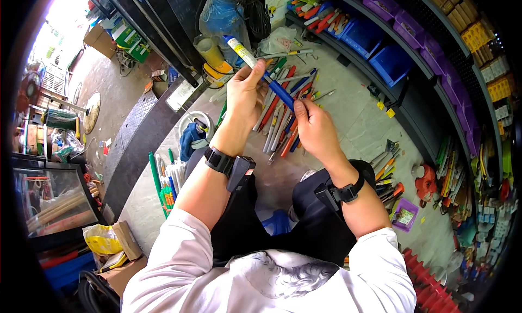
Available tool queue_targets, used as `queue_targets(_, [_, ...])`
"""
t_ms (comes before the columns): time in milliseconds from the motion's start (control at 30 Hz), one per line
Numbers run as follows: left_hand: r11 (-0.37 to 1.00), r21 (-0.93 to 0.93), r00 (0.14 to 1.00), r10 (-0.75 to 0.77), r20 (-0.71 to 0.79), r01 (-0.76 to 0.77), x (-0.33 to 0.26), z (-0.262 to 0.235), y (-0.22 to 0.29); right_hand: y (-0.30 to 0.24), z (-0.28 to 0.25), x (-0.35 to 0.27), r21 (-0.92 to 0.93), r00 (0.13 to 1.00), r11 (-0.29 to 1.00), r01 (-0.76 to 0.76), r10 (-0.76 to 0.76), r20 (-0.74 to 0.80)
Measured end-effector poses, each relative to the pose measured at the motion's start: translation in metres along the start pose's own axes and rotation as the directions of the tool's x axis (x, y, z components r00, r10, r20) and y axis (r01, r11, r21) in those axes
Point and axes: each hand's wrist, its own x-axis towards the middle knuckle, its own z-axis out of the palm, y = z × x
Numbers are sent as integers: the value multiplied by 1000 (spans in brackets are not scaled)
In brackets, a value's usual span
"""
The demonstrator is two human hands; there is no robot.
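Note:
A long, narrow blue and white stick-shaped thing (281, 95) slants across in front of me; its exact kind I cannot make out. My left hand (246, 95) is closed round its middle, with the thumb lying along it. The white upper part with yellow print points away to the far left. At the lower blue end, my right hand (316, 127) pinches it between thumb and fingers. Beneath both hands, a loose pile of long thin sticks (276, 128) in red, white, blue and green lies on the floor.
Dark shelving (418, 112) with blue bins (390, 62) and purple trays curves along the right. More long sticks (169, 177) stand at my left, near a white round container (197, 122). A red figure-like object (426, 182) and a purple tray (404, 215) are at the right.

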Motion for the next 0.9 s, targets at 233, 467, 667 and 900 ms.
queue_targets(233, [902, -323, 943, 208, -260, -288, 15, -17, 18, 12, 3, 0, 198, 997, 980, -30, 16, 69])
queue_targets(467, [994, -65, 982, 94, 165, -84, -13, 11, 16, 18, 6, 3, 511, 993, 852, -113, 85, 78])
queue_targets(667, [988, -46, 947, 157, 280, -150, -18, 10, 3, 12, 0, 6, 554, 963, 804, -215, 82, 255])
queue_targets(900, [963, -89, 918, 212, -336, -255, 9, -21, 25, 16, -16, 3, -144, 962, 983, -116, 147, 230])
